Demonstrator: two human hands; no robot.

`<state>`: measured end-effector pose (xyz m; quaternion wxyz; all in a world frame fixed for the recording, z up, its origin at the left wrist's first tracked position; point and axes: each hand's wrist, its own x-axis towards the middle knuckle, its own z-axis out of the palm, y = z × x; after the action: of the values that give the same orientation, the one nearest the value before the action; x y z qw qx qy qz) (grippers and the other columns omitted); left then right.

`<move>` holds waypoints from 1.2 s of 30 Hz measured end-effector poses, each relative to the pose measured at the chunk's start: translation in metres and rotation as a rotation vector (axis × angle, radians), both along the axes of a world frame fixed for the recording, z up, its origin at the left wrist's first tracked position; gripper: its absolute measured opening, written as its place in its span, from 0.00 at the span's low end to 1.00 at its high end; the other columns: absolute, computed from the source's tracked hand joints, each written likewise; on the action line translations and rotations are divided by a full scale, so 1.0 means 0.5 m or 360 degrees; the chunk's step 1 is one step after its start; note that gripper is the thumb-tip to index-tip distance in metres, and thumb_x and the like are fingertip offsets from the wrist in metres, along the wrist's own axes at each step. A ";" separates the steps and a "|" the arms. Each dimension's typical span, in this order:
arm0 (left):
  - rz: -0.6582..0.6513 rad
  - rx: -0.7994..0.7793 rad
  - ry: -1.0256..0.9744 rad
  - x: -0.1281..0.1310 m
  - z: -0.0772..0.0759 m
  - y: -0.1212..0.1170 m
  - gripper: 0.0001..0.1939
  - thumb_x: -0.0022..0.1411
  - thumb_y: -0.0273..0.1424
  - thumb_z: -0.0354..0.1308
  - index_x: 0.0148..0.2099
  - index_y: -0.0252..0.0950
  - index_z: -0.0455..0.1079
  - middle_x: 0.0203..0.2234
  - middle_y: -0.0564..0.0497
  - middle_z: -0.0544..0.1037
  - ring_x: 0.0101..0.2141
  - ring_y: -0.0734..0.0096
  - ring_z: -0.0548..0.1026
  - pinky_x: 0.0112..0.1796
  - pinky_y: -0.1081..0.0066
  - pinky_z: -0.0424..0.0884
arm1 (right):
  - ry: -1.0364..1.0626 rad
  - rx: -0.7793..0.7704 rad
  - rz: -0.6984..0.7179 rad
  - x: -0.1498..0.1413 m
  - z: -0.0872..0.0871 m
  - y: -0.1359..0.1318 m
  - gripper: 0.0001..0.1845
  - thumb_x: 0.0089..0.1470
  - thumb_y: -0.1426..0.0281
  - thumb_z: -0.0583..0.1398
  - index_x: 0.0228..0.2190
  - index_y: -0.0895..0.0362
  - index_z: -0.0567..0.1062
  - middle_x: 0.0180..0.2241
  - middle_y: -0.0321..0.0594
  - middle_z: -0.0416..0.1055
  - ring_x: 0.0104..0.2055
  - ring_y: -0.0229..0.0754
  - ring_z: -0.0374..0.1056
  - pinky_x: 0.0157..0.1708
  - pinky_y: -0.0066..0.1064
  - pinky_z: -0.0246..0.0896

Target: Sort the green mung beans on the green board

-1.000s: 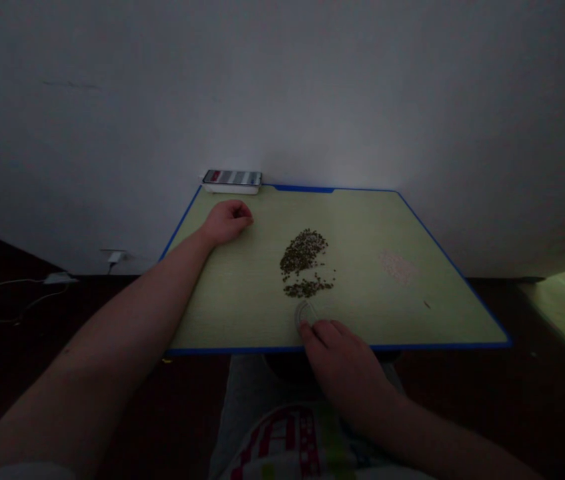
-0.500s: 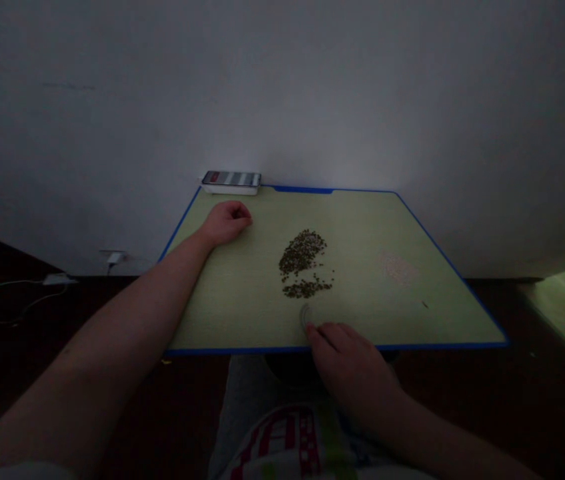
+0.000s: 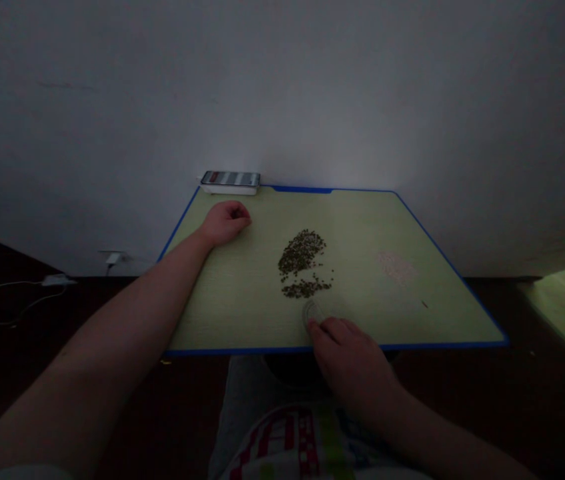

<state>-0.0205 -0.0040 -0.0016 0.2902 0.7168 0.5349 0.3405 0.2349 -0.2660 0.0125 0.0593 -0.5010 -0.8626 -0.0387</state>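
Note:
A small, round, see-through lid or dish [image 3: 311, 311] is pinched by its edge in my right hand [image 3: 350, 353], near the front rim of the table. Just beyond it lies a thin strip of small dark grains or beans [image 3: 305, 289]. Past a narrow gap sits the larger dark pile [image 3: 302, 252]. My left hand [image 3: 226, 223] rests on the table's left side, fingers loosely curled, with nothing visible in them. Dim light hides the exact kind of the grains.
The pale tabletop [image 3: 362, 220] has a blue rim. Pale grains [image 3: 396, 267] are spread at right, near a thin reddish-brown sliver [image 3: 425, 304]. A phone [image 3: 231, 178] lies on a white box [image 3: 230, 190] at the back left. A wall stands behind.
My right hand has turned the clear round piece, so more of its face shows now. My left hand and the dark piles look the same.

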 end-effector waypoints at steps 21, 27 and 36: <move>0.0013 0.0003 0.0027 0.001 0.002 -0.002 0.07 0.47 0.32 0.59 0.29 0.34 0.69 0.21 0.54 0.69 0.23 0.75 0.65 0.26 0.73 0.61 | -0.0001 0.0013 -0.0093 0.000 -0.001 0.013 0.17 0.53 0.80 0.58 0.46 0.61 0.74 0.32 0.44 0.72 0.33 0.42 0.67 0.33 0.30 0.64; -0.0004 0.0053 0.0017 -0.002 -0.004 0.004 0.07 0.46 0.33 0.59 0.29 0.35 0.70 0.21 0.53 0.70 0.25 0.74 0.66 0.26 0.73 0.61 | 0.0003 0.0112 -0.0137 0.025 -0.015 0.007 0.17 0.53 0.80 0.58 0.46 0.61 0.74 0.31 0.43 0.72 0.32 0.42 0.67 0.32 0.31 0.65; 0.0010 -0.0013 -0.0001 0.003 0.006 -0.005 0.07 0.46 0.32 0.59 0.29 0.34 0.69 0.20 0.54 0.69 0.24 0.74 0.65 0.27 0.72 0.61 | -0.0003 0.0010 -0.0084 0.010 -0.009 0.013 0.17 0.54 0.79 0.58 0.46 0.60 0.74 0.34 0.43 0.72 0.35 0.42 0.67 0.34 0.30 0.65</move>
<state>-0.0189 -0.0065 0.0016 0.2922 0.7139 0.5382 0.3395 0.2401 -0.2595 0.0079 0.0591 -0.5233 -0.8490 -0.0435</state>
